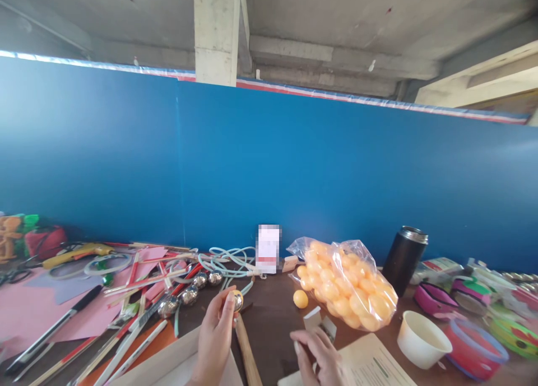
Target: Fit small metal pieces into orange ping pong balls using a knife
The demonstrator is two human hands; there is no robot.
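My left hand [216, 335] pinches a small shiny metal ball [238, 300] between thumb and fingertips, above the dark table. Just below the ball is the upper end of a wooden handle [247, 349]; I cannot tell whether they touch. My right hand [317, 355] hovers at the lower middle with its fingers loosely bent and nothing visible in them. Behind it stands a small opened white carton [320, 323], and a printed booklet [370, 358] lies beside and under it. Several larger silver balls [189, 295] lie in a row left of my left hand.
A clear bag of orange ping-pong balls [344, 285] sits at the back, one loose ball [300, 299] beside it. To the right are a black flask [404, 260] and a white cup [423, 341]. Sticks, pens and pink paper [25, 310] clutter the left. A blue partition [269, 162] closes the back.
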